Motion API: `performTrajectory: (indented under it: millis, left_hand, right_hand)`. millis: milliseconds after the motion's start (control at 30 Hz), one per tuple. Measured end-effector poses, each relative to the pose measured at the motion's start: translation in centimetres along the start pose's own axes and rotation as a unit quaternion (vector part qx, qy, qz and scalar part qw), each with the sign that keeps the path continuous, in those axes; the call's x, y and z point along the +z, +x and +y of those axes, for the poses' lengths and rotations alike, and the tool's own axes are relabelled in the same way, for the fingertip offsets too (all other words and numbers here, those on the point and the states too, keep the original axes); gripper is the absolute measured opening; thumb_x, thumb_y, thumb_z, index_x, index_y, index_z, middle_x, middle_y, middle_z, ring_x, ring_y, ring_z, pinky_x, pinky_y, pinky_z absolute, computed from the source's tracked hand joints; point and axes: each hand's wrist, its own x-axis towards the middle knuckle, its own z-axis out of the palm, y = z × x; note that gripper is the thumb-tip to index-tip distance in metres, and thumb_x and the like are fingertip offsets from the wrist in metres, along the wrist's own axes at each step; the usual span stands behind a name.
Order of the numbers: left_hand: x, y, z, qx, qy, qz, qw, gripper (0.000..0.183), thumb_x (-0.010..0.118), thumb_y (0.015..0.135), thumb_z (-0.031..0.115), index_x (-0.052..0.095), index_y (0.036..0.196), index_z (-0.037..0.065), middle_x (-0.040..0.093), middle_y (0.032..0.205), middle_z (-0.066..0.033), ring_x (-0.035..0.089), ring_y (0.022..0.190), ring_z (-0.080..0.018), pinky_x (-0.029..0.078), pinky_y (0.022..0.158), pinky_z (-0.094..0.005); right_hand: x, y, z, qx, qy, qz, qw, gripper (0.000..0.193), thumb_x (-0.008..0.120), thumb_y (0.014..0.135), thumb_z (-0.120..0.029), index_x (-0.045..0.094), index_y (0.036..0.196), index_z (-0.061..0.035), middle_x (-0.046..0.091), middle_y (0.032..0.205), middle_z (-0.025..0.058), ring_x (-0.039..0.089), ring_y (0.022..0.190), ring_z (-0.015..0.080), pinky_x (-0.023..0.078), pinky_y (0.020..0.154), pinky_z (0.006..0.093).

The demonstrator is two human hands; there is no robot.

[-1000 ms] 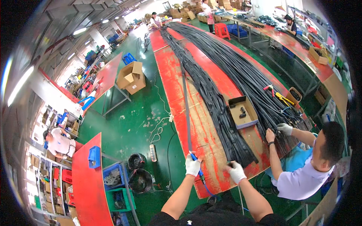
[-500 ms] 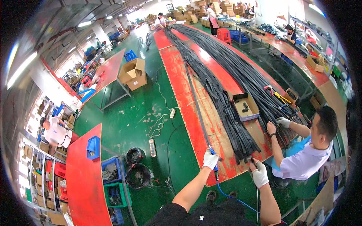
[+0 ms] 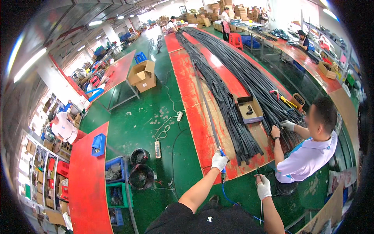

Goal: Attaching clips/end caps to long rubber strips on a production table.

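Observation:
My left hand (image 3: 219, 160), in a white glove, is closed around a slim blue air tool (image 3: 223, 176). A blue hose (image 3: 227, 197) runs down from its lower end. The tool's upper end meets the near end of a long flat black strip (image 3: 210, 124) on the table's left side. My right hand (image 3: 263, 187), also gloved, is closed on a thin pale cord (image 3: 261, 210) that hangs below it. A small dark piece sticks up above its fingers, too small to name. Left of this hand lie the near ends of a bundle of black strips (image 3: 233, 128).
A long red worktable (image 3: 187, 102) carries a second black bundle (image 3: 241, 74) and an open box of black parts (image 3: 255, 116). At right, a co-worker (image 3: 311, 144) handles that bundle beside yellow-handled pliers (image 3: 287, 102). Power strips (image 3: 157, 149) and black coils (image 3: 141, 176) lie on the floor.
The view has shifted slightly. My right hand has drawn back from the strip ends toward me, with the cord still in it. My left hand keeps its grip on the air tool.

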Motion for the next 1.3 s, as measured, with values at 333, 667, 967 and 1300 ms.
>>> performTrajectory:
  millis: [333, 667, 967, 1300]
  left_hand:
    - [-0.6, -1.2, 1.8, -0.005, 0.018, 0.002, 1.0, 0.048, 0.076, 0.082, 0.014, 0.061, 0.127, 0.006, 0.07, 0.089, -0.0131, 0.071, 0.081, -0.0281, 0.057, 0.077, -0.0409]
    - [-0.9, -0.1, 0.5, -0.012, 0.009, -0.011, 1.0, 0.044, 0.071, 0.084, 0.018, 0.062, 0.125, 0.006, 0.074, 0.092, -0.0156, 0.075, 0.087, -0.0301, 0.058, 0.08, -0.0419]
    - [-0.3, 3.1, -5.3, -0.026, 0.131, -0.007, 0.991, 0.032, 0.068, 0.086, 0.021, 0.061, 0.112, 0.004, 0.074, 0.096, -0.0212, 0.075, 0.092, -0.0371, 0.06, 0.083, -0.0459]
    - [2.3, 1.5, -9.2, -0.066, 0.108, -0.033, 0.991, 0.033, 0.07, 0.086, 0.02, 0.057, 0.113, 0.005, 0.074, 0.096, -0.0238, 0.077, 0.086, -0.0373, 0.063, 0.08, -0.0466]
  right_hand:
    - [-0.6, 1.1, 0.9, 0.022, 0.013, -0.033, 0.999, 0.02, 0.058, 0.111, -0.022, 0.071, 0.114, -0.0064, 0.049, 0.075, -0.0074, 0.043, 0.061, 0.0044, 0.032, 0.054, 0.0244]
    - [0.0, 0.8, 1.2, 0.026, 0.003, -0.03, 0.999, 0.021, 0.058, 0.111, -0.022, 0.071, 0.116, -0.005, 0.05, 0.075, -0.0081, 0.044, 0.063, 0.0041, 0.033, 0.056, 0.024]
    - [1.2, 0.5, 1.6, 0.029, 0.015, -0.045, 0.998, 0.019, 0.057, 0.112, -0.019, 0.069, 0.116, -0.0047, 0.048, 0.073, -0.0075, 0.042, 0.06, 0.0039, 0.03, 0.054, 0.0236]
    - [2.0, -1.8, 1.7, 0.057, -0.02, -0.038, 0.997, 0.022, 0.058, 0.111, -0.019, 0.072, 0.12, -0.0042, 0.052, 0.081, -0.0068, 0.047, 0.07, 0.0048, 0.038, 0.063, 0.0233]
